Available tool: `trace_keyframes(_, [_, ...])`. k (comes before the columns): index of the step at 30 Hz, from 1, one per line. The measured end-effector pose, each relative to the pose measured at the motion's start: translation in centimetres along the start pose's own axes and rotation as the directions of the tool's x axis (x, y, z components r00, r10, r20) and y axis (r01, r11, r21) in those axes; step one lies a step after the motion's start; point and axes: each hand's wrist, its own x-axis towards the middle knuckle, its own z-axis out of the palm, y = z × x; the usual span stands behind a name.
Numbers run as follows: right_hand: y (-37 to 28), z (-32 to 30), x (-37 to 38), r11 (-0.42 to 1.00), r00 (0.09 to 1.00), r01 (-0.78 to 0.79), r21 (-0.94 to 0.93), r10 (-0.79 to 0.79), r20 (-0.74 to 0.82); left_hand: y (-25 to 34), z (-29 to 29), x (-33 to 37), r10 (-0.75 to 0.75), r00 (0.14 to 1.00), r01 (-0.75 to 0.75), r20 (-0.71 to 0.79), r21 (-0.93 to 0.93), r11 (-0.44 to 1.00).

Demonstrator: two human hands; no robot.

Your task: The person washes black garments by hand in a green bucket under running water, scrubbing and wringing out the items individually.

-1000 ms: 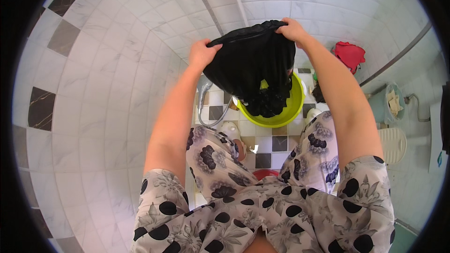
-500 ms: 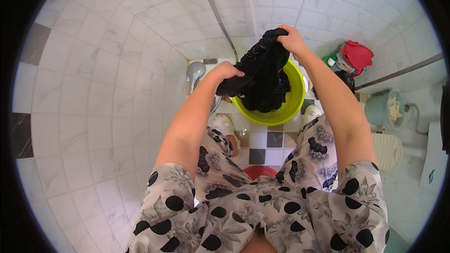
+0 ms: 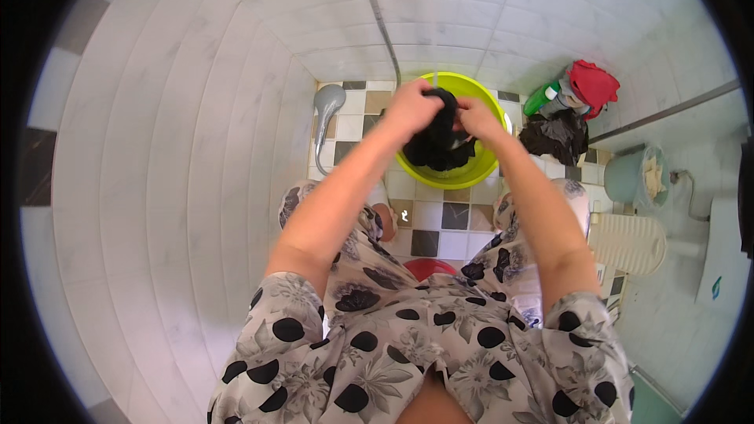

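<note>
Both hands (image 3: 418, 108) grip black cloth (image 3: 433, 147) over a yellow-green basin (image 3: 449, 183), between shower head (image 3: 330, 98) and green bottle (image 3: 540, 100).

Left grip (image 3: 416, 107) and right grip (image 3: 479, 121) close together, fingers (image 3: 465, 110) curled, forearms (image 3: 345, 188) outstretched

To my left a grey shower head (image 3: 330, 99) lies on the tiled floor (image 3: 428, 216), and to my right I see a green bottle (image 3: 540, 100), a red cloth (image 3: 594, 85) and a pale teal bin (image 3: 623, 178).
</note>
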Motion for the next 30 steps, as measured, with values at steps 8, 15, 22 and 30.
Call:
trace_keyframes(8, [5.2, 2.0, -1.6, 0.539, 0.984, -0.17, 0.825, 0.042, 0.175, 0.5, 4.6, -9.9, 0.443, 0.894, -0.443, 0.066, 0.278, 0.852])
trace_keyframes(15, [-5.0, -2.7, -3.9, 0.989, 0.994, -0.002, 0.147, -0.015, 0.11, 2.4, -0.8, -1.9, -0.012, 0.991, -0.046, -0.132, -0.427, 0.903])
trace_keyframes(22, [-1.8, 0.8, -2.7, 0.857, 0.98, 0.191, -0.478, -0.142, 0.137, 4.8, -0.2, 1.0, -0.05, 0.999, 0.039, -0.01, -0.462, 0.886])
trace_keyframes(30, [-4.1, -1.2, -4.2, 0.875, 0.956, 0.282, 0.393, -0.219, -0.197, 0.0, -4.6, 1.9, 0.169, 0.891, -0.283, -0.421, -0.225, 0.933])
